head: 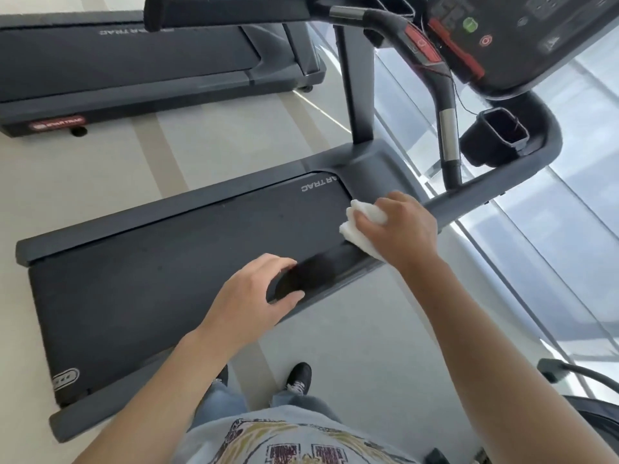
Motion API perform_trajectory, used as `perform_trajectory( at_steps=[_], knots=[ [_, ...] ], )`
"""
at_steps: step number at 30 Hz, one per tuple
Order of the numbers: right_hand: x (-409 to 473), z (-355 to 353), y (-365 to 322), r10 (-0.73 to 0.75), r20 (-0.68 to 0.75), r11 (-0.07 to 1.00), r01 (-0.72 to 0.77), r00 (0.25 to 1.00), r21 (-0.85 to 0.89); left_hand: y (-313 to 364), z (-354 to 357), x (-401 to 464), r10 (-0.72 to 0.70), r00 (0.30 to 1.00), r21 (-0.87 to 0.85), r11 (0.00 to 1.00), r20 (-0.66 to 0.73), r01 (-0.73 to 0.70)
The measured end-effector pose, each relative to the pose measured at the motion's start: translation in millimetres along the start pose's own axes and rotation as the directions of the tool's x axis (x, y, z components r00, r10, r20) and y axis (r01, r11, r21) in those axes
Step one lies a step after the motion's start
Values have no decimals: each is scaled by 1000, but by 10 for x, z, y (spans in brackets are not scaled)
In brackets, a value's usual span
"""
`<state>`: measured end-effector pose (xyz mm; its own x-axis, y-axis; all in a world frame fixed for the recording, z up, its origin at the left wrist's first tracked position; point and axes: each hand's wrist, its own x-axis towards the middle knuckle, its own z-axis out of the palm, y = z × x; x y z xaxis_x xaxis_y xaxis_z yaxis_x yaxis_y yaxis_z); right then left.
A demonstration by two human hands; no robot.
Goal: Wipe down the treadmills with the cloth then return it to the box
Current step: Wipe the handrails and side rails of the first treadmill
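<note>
Right hand (400,226) gripped white cloth (363,226) against near treadmill (167,262) side rail by its upright; left hand (254,296) hung loosely open over the belt; firm overlapping strokes along the rail advised.

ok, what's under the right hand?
The white cloth, bunched in the right hand and hanging out below it, above the near treadmill's side rail at the belt's front end. The hand covers the rest of the cloth; contact with the rail can't be confirmed.
</note>
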<state>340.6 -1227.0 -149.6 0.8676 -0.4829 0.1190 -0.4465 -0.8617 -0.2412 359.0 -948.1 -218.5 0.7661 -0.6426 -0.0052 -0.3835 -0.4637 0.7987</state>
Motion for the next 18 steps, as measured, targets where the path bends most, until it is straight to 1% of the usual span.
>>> perform_trajectory(
  at_steps=[3, 5, 6, 7, 8, 9, 10, 11, 12, 13, 14, 15, 16, 17, 18],
  knots=[
    [-204, 80, -251, -55, -23, 998, 54, 998, -25, -115, -5, 16, 8, 999, -32, 999, 35, -7],
    [-426, 207, -511, -158, -78, 987, 155, 984, -46, -203, -5, 33, -14, 998, -74, 997, 60, 19],
    [-531, 265, -652, -246, -114, 969, 242, 962, -53, -250, -8, 40, -37, 997, -92, 995, 75, 44],
    [-624, 331, -777, -361, -134, 932, 354, 923, -74, -313, 1, 45, -55, 995, -101, 993, 87, 63],
    [-710, 410, -880, -488, -126, 872, 476, 864, -117, -374, 6, 50, -66, 993, -102, 992, 95, 75],
    [-785, 483, -945, -598, -85, 797, 580, 797, -167, -428, 11, 45, -76, 992, -102, 991, 104, 86],
    [-829, 541, -966, -672, -30, 729, 654, 740, -202, -470, 17, 31, -87, 990, -102, 990, 113, 99],
    [-827, 557, -944, -707, 8, 689, 692, 707, -216, -498, 24, 19, -89, 989, -111, 988, 120, 103],
    [-789, 543, -895, -714, 13, 683, 700, 700, -208, -506, 32, 12, -82, 989, -128, 987, 125, 98],
    [-729, 502, -829, -691, -2, 711, 679, 723, -180, -492, 37, 8, -66, 990, -152, 985, 125, 85],
    [-648, 450, -762, -633, -30, 768, 623, 773, -144, -459, 36, 13, -46, 991, -175, 982, 123, 68],
    [-547, 378, -688, -531, -56, 845, 523, 846, -108, -413, 34, 24, -18, 993, -197, 980, 121, 42],
    [-427, 293, -605, -388, -72, 920, 382, 919, -88, -366, 32, 44, 16, 993, -204, 979, 116, 8],
    [-291, 210, -508, -231, -71, 970, 224, 970, -94, -320, 31, 68, 52, 993, -201, 979, 110, -29],
    [-157, 134, -397, -102, -50, 988, 95, 994, -123, -268, 24, 91, 75, 992, -194, 980, 105, -54]
  ],
)
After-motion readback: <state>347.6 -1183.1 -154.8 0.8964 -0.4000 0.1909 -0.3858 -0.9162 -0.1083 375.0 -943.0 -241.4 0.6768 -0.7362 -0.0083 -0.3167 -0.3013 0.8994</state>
